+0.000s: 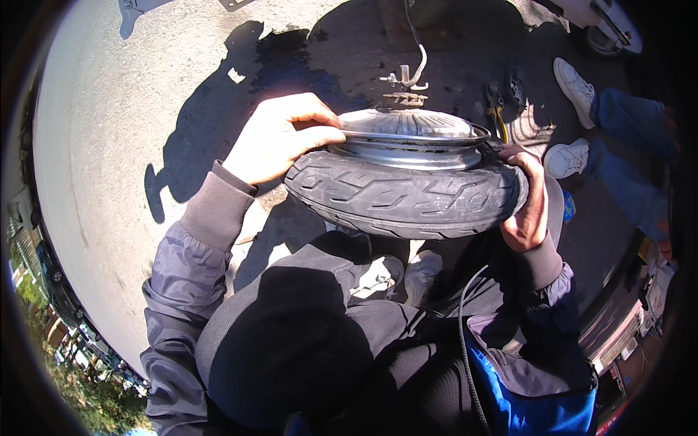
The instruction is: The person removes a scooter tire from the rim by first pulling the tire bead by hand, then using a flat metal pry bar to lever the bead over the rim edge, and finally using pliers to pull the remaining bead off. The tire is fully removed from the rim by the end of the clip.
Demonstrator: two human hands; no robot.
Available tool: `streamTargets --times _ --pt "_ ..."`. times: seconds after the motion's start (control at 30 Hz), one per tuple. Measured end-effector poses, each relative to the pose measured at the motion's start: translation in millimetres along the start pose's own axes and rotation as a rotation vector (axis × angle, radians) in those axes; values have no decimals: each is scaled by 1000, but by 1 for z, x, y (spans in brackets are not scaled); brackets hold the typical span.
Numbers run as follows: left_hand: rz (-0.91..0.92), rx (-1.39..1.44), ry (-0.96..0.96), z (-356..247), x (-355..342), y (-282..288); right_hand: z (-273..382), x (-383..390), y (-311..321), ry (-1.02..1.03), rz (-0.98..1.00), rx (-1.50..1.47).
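Observation:
In front of me I have a scooter-type wheel, its black treaded tire (407,196) seated low around a silver metal rim (414,156). The rim's upper edge stands above the tire. My left hand (283,138) pinches that edge at the left between thumb and fingers. Around the tire's right side curls my right hand (529,200), its fingertips over the top near the rim. From the middle of the ribbed hub cover (407,123) an axle with washers and a bracket (405,80) rises, and a grey cable (420,62) runs upward from it.
Yellow-handled pliers (500,125) and a dark tool (516,86) lie on the asphalt beyond the wheel, to the right. Another person's white shoes (574,91) and jeans are close by on the right. A vehicle's small wheel (603,42) stands at the far right.

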State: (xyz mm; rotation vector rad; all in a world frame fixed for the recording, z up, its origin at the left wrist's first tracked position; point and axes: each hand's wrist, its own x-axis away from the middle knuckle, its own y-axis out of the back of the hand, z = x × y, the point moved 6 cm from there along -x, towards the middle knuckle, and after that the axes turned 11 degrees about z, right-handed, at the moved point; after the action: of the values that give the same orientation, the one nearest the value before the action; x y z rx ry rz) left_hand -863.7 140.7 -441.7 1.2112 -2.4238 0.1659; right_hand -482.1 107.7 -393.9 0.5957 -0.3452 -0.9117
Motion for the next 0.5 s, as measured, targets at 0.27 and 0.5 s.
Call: streamTargets --times 0.27,0.5 --pt "-29 -27 18 8 3 8 10 -3 -4 -5 -48 23" --pt "-46 7 111 33 9 24 34 -14 -16 70 -137 70"
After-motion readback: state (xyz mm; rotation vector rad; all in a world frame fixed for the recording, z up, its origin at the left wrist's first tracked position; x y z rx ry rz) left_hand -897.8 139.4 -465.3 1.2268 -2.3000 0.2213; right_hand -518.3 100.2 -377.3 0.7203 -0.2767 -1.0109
